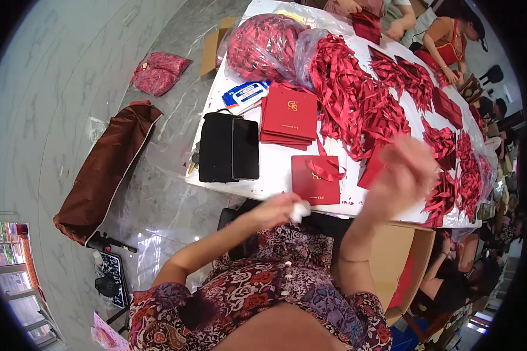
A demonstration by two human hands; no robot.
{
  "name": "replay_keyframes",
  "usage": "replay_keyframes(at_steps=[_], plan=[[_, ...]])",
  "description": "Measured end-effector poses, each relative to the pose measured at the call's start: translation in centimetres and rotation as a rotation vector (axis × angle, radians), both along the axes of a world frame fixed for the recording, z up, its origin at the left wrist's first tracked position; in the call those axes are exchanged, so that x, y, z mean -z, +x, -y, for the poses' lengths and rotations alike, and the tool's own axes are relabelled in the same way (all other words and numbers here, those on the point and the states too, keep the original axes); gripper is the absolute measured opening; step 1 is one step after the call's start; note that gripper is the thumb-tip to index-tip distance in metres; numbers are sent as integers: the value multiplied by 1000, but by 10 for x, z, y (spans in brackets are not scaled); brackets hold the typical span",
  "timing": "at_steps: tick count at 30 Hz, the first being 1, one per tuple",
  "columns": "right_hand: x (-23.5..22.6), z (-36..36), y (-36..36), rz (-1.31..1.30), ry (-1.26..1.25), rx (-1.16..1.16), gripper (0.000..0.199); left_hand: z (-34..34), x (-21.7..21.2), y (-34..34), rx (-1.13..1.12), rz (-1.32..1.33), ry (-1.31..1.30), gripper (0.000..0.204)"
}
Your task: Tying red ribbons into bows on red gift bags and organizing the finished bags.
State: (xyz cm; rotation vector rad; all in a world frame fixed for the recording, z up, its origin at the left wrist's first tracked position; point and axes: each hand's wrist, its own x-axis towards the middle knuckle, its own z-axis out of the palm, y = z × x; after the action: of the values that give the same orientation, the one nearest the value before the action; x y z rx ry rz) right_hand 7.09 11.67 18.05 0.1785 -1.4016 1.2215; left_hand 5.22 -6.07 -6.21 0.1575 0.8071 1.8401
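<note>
My left hand [277,209] is at the table's near edge, its fingers closed on a small crumpled white tissue [300,212]. My right hand [405,169] hovers over the table's right part, smeared by motion, so its fingers cannot be read. Between my hands lies a flat red gift bag [315,190] with a gold print and a looped red ribbon handle. Beyond it, to the left, similar red bags [290,114] are stacked. Loose red ribbons [339,88] heap up beyond my right hand, which partly hides another red piece [369,172].
A black pouch [215,149], a dark phone [245,149] and a blue-white wipes pack [246,95] lie left on the white table [216,93]. A plastic sack [263,47] of ribbons is behind. A cardboard box [389,251] stands below right. Other people [448,44] work at the far side.
</note>
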Motion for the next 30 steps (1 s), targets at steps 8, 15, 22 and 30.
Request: replay_keyframes(at_steps=[8, 15, 22, 30], plan=[[150, 21, -195, 695, 597, -52, 16, 84, -76, -132, -496, -706, -470, 19], [180, 57, -264, 831, 1006, 201, 32, 107, -72, -195, -692, -837, -663, 14], [191, 59, -282, 1020, 1064, 145, 39, 100, -54, -231, -811, -1051, -783, 12], [190, 54, -283, 827, 1128, 80, 22, 80, -67, -236, -717, -1302, -949, 19]])
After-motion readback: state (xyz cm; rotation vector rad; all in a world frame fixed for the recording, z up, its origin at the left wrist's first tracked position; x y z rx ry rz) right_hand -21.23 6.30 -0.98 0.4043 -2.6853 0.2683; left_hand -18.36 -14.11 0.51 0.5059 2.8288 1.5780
